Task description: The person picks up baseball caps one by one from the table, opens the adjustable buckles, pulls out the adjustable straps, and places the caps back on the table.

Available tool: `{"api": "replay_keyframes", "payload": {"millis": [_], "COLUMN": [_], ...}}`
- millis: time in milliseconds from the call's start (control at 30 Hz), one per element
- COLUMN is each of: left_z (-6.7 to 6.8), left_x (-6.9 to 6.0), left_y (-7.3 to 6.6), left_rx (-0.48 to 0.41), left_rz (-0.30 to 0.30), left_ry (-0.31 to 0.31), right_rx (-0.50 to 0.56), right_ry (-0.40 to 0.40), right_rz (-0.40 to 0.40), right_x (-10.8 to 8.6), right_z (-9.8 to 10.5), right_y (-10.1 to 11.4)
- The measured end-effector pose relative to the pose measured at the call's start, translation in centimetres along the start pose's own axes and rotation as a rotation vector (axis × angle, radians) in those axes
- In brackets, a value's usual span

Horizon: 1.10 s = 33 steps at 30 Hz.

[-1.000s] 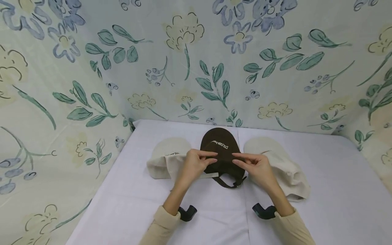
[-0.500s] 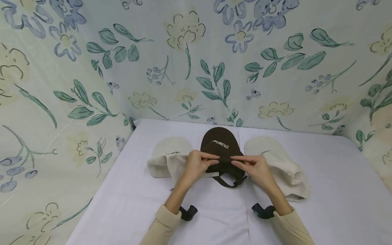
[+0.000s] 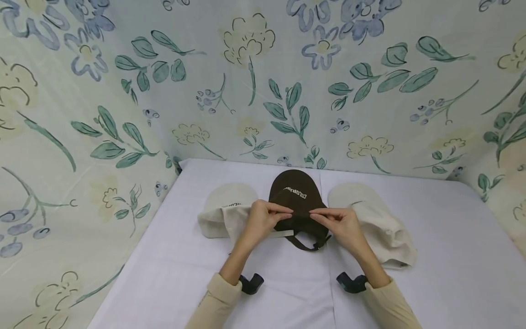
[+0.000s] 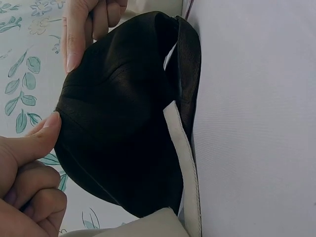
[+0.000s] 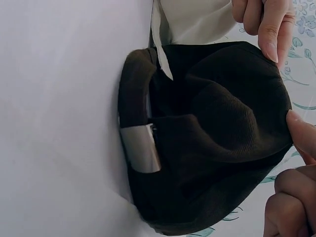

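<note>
A dark brown baseball cap (image 3: pixel 293 187) with light lettering stands in the middle of the table, its back strap toward me. My left hand (image 3: pixel 261 220) pinches the top of its crown between thumb and forefinger. Just to the right, my right hand (image 3: pixel 343 225) pinches the same crown in the same way, with a small gap between the two grips. In the left wrist view, the left thumb (image 4: pixel 49 129) lies on the crown's edge. A metal buckle (image 5: pixel 141 148) shows on the back strap in the right wrist view. The forefingers are partly hidden behind the fabric.
A cream cap (image 3: pixel 213 221) lies to the left, partly behind my left hand. Its pale strap (image 3: pixel 283 234) reaches the brown cap's back opening. Another cream cap (image 3: pixel 386 228) lies to the right. White cloth (image 3: pixel 287 297) covers the table; a floral curtain (image 3: pixel 255 114) hangs behind.
My fingertips have come very slightly closer together on the brown cap's crown. The caps lie as before.
</note>
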<state>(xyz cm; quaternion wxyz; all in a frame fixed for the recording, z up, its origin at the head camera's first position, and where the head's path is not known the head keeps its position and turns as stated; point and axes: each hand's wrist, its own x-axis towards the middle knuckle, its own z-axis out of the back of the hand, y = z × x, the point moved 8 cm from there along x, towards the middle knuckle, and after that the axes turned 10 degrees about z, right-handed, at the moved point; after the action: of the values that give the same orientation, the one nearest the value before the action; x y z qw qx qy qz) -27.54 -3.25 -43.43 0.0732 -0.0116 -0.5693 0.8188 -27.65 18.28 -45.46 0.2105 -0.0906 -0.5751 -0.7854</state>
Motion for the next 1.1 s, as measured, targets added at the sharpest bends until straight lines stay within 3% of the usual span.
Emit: {"api": "replay_keyframes", "payload": {"millis": [533,1100], "left_z": [0.3,1.2], "left_x": [-0.1,-0.4], "left_y": [-0.9,-3.4], "left_rx": [-0.137,-0.322], "left_rz": [-0.069,-0.112], "left_ry": [0.036,0.085], "right_rx": [0.054,0.081], "right_ry": [-0.053,-0.091], "right_rz": [0.092,0.09], "right_x": [0.2,0.4], "right_z": [0.4,1.6], "right_y": [1.9,5.2]}}
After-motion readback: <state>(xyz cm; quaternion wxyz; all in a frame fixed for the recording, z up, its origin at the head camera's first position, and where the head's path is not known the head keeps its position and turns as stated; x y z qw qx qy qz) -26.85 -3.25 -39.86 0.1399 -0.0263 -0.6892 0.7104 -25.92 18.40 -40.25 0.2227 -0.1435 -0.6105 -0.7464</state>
